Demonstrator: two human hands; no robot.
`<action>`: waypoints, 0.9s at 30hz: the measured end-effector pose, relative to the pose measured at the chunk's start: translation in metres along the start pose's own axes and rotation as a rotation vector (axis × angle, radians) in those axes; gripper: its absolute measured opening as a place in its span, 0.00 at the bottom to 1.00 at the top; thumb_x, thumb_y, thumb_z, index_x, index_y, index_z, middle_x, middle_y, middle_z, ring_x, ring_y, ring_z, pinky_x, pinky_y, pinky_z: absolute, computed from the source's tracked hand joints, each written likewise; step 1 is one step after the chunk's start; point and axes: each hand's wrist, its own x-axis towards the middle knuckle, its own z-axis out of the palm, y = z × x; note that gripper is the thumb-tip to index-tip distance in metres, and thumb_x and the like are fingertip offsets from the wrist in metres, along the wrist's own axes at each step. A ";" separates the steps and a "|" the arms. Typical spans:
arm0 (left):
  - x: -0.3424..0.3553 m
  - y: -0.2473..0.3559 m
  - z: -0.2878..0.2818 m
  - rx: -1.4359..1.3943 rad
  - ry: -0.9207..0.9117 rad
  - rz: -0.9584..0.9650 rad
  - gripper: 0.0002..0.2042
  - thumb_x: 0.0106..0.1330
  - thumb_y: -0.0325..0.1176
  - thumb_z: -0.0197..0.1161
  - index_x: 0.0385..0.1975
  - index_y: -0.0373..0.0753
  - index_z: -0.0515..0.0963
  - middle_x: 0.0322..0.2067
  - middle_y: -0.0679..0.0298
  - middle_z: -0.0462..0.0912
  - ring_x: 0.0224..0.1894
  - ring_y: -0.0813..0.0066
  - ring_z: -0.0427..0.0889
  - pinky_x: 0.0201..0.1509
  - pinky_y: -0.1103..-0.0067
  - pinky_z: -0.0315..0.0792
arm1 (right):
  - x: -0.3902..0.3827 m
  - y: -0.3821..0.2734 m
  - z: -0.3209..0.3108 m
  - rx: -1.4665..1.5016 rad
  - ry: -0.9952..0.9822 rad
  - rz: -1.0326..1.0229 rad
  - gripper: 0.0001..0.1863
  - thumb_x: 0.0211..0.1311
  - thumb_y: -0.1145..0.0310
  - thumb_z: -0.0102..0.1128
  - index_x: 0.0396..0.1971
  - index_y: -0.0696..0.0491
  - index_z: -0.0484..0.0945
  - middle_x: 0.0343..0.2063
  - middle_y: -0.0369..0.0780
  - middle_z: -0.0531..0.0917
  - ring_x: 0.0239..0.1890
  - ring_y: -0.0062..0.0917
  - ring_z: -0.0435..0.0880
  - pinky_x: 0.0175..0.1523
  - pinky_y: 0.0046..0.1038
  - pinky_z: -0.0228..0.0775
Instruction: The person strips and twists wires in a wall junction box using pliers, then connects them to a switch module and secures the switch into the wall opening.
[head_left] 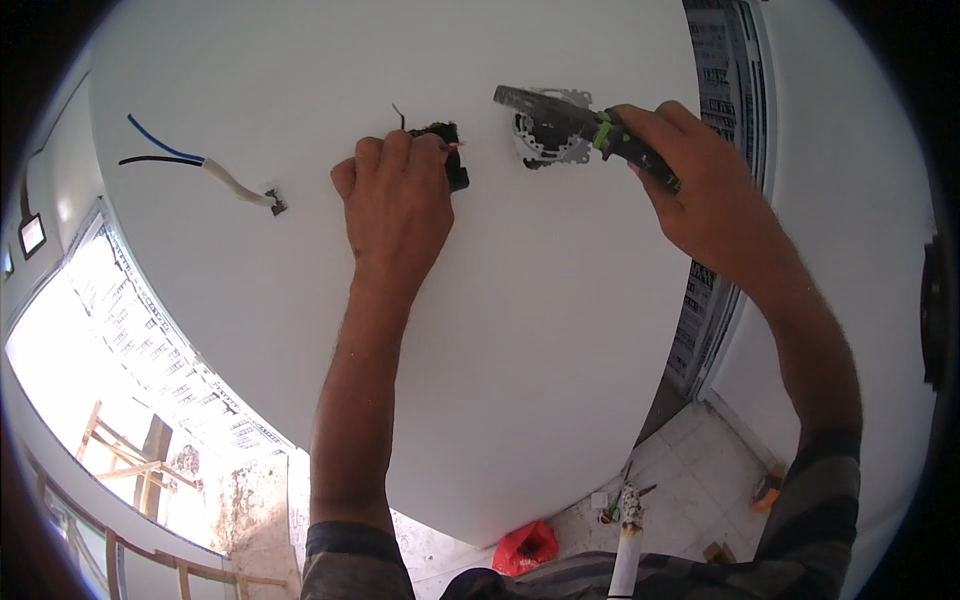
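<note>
The left hand (395,205) reaches almost straight up from the lower edge to a white wall (530,330), its forearm nearly upright and the back of the hand toward the camera. Its fingers are bent and bunched closely over a black wall box (459,180), covering much of it; whether they grip the box or something inside it cannot be told. A bit of red wire (455,146) shows beside the fingertips, and a thin dark wire (399,115) sticks up just above the knuckles.

The right hand (690,180) comes in from the lower right, its forearm leaning leftward as it rises. It is closed around the black-and-green handle of a hand tool (570,118), which slants with its broad grey head up and to the left. The head lies across the view of a round metal mounting frame (580,152) on the wall, to the right of the black box; whether the two touch cannot be told.

Well to the left of the left hand, a white-sheathed cable (232,184) comes out of a small hole, its blue and black cores splayed apart. Below, a red plastic bag (525,548) lies on the floor (690,470).
</note>
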 end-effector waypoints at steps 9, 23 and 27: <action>0.001 0.000 -0.004 -0.069 0.054 0.027 0.05 0.67 0.36 0.67 0.38 0.46 0.85 0.33 0.72 0.82 0.42 0.69 0.76 0.51 0.69 0.61 | -0.002 -0.004 0.004 1.031 -0.859 0.559 0.21 0.69 0.63 0.62 0.50 0.66 0.76 0.37 0.47 0.88 0.32 0.27 0.88 0.24 0.23 0.76; 0.002 -0.004 -0.009 -0.191 0.066 0.024 0.04 0.63 0.32 0.69 0.36 0.46 0.86 0.31 0.72 0.83 0.40 0.69 0.77 0.50 0.70 0.61 | 0.005 -0.009 0.036 1.425 -0.923 0.601 0.18 0.73 0.62 0.56 0.51 0.62 0.76 0.38 0.48 0.87 0.37 0.35 0.89 0.40 0.43 0.82; 0.001 -0.004 -0.009 -0.172 0.067 0.045 0.05 0.62 0.32 0.70 0.36 0.46 0.86 0.31 0.72 0.83 0.41 0.69 0.76 0.51 0.70 0.61 | -0.001 -0.008 0.040 1.536 -0.949 0.653 0.18 0.73 0.62 0.57 0.51 0.62 0.76 0.33 0.46 0.86 0.29 0.30 0.87 0.32 0.36 0.79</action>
